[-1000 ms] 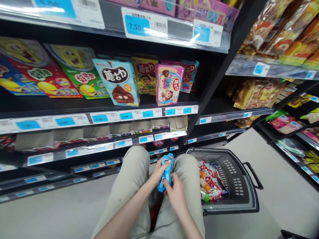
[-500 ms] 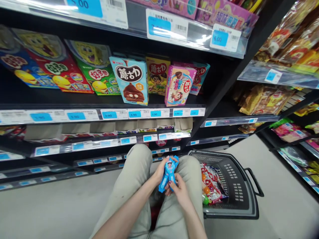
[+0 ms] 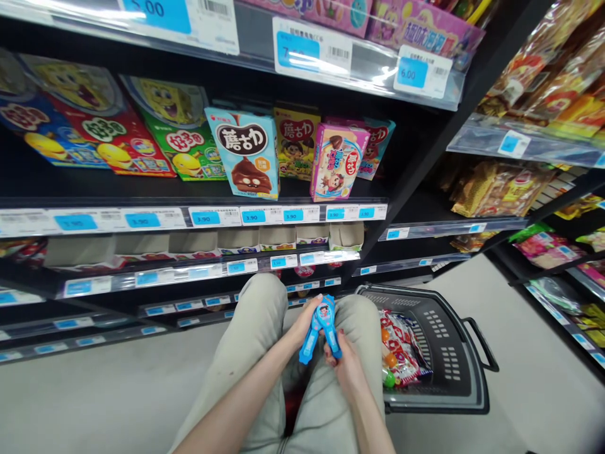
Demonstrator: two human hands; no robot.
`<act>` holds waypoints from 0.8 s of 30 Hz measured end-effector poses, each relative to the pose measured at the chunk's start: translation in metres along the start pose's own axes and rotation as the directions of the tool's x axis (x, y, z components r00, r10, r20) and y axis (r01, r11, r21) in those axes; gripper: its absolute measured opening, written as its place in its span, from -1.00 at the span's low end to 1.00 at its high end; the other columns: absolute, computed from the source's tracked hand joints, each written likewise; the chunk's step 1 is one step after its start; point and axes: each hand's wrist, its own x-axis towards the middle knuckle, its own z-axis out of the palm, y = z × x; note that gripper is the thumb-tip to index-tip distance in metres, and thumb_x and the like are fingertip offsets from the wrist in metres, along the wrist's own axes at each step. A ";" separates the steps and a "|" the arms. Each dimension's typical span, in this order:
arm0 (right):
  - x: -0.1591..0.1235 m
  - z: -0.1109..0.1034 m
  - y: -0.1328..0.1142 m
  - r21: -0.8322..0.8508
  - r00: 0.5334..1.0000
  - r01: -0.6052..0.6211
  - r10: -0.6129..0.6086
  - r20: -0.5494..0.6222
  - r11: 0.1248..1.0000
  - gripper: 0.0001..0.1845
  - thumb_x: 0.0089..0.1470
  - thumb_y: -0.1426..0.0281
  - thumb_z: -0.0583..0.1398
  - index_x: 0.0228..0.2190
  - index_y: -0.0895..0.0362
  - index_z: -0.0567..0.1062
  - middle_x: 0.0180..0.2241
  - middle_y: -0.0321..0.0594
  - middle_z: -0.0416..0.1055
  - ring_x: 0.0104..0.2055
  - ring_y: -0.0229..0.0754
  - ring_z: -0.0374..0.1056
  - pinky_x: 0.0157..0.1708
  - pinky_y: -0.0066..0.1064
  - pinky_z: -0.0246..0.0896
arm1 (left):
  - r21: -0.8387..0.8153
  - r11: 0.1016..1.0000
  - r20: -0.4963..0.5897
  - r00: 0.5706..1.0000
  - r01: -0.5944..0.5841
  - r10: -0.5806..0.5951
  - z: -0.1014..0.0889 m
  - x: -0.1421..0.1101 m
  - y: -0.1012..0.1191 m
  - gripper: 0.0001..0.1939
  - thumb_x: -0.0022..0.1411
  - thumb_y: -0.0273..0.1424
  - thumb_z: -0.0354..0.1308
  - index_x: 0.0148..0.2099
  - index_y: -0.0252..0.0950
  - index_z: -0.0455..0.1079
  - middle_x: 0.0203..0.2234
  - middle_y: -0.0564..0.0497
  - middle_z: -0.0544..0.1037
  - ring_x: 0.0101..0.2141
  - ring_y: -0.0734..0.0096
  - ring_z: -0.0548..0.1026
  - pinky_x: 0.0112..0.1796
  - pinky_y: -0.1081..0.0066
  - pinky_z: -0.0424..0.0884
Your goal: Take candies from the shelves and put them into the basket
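Between my knees I hold a blue plastic candy toy (image 3: 324,320) with a round cartoon picture at its top and two legs spread apart below. My left hand (image 3: 307,325) is closed around its upper left side, with the fingertips hidden behind it. The fingers of my right hand (image 3: 344,358) grip the lower end of the right leg. The left leg hangs free, pointing down and to the left.
A dark shopping basket (image 3: 437,403) with several bright candy packets (image 3: 401,350) stands by my right knee. Ahead are shelves with a blue snack box (image 3: 246,154), a pink snack box (image 3: 338,161) and low cardboard trays (image 3: 236,241). Bagged snacks (image 3: 496,189) sit on the right.
The toy has turned more upright and its legs have spread wider. My right hand has shifted right and down along with the right leg; my left hand stays nearly in place.
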 end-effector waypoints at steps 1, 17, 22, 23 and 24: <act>0.001 -0.001 0.001 0.008 1.000 0.002 -0.002 -0.030 1.000 -0.51 -0.15 -0.03 0.21 -0.45 0.17 0.43 -0.63 -0.32 0.24 -0.61 -0.35 0.07 -0.65 -0.54 -0.12 | 0.008 1.000 -0.018 1.000 -0.010 0.010 0.000 0.000 0.000 -0.55 -0.07 0.01 0.17 -0.42 -0.30 0.26 -0.77 0.20 0.26 -0.76 0.57 0.21 -0.70 0.54 0.09; -0.004 0.004 0.006 -0.693 0.861 0.355 -0.508 -0.018 0.627 -0.55 0.15 0.25 0.01 0.03 0.13 0.37 -0.32 -0.09 0.39 -0.34 -0.11 0.29 -0.36 -0.32 0.27 | -0.265 0.964 -0.030 0.999 0.032 -0.041 -0.005 0.005 -0.010 -0.58 -0.07 -0.08 0.25 -0.32 -0.35 0.42 -0.57 0.03 0.50 -0.51 0.37 0.47 -0.46 0.46 0.36; -0.010 0.009 0.004 -0.812 0.805 0.311 -0.591 -0.050 0.493 -0.54 0.16 0.22 -0.01 0.01 0.12 0.38 -0.29 -0.02 0.34 -0.28 -0.02 0.27 -0.28 -0.18 0.23 | -0.351 0.933 -0.002 0.996 0.079 -0.086 -0.004 0.006 -0.020 -0.51 -0.10 -0.02 0.23 -0.26 -0.34 0.41 -0.48 -0.04 0.55 -0.42 0.23 0.52 -0.36 0.35 0.41; -0.012 0.009 0.004 -0.816 0.794 0.310 -0.605 -0.059 0.487 -0.54 0.15 0.21 -0.01 0.01 0.13 0.38 -0.27 -0.01 0.34 -0.26 -0.01 0.26 -0.26 -0.17 0.22 | -0.341 0.939 -0.019 0.998 0.052 -0.062 -0.005 0.006 -0.021 -0.51 -0.10 -0.04 0.24 -0.24 -0.33 0.40 -0.47 -0.04 0.56 -0.40 0.22 0.52 -0.34 0.34 0.42; -0.013 0.010 0.003 -0.812 0.788 0.315 -0.613 -0.065 0.491 -0.54 0.15 0.20 0.00 0.01 0.12 0.38 -0.26 0.00 0.33 -0.25 0.00 0.26 -0.26 -0.16 0.22 | -0.323 0.946 -0.032 0.999 0.024 -0.036 -0.006 0.007 -0.022 -0.52 -0.10 -0.06 0.25 -0.22 -0.32 0.40 -0.45 -0.03 0.56 -0.38 0.22 0.52 -0.33 0.34 0.42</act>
